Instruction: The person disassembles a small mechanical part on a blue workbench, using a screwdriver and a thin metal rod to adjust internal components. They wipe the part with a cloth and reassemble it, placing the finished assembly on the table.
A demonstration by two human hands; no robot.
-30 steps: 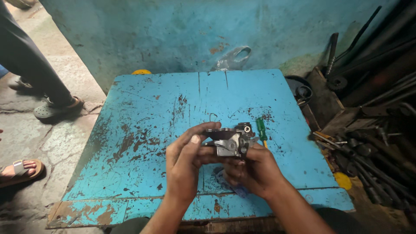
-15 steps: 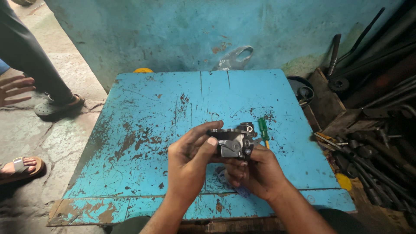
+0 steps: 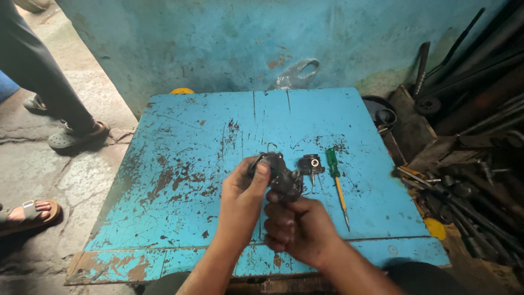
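Note:
Both of my hands hold a dark, greasy metal part above a worn blue table. My left hand grips its left side with the thumb on top. My right hand supports it from below, fingers curled. A smaller dark round piece lies on the table just right of the part. Beside that lies a screwdriver with a green handle and a yellowish shaft, tip pointing toward me.
A pile of metal bars and tools lies to the right of the table. A plastic bag sits at the far edge by the teal wall. Another person's sandalled feet stand at left; a further foot lower left.
The small dark piece now lies on the table beside the screwdriver, apart from the part in my hands. My hands have turned the larger part. The person at left has shifted.

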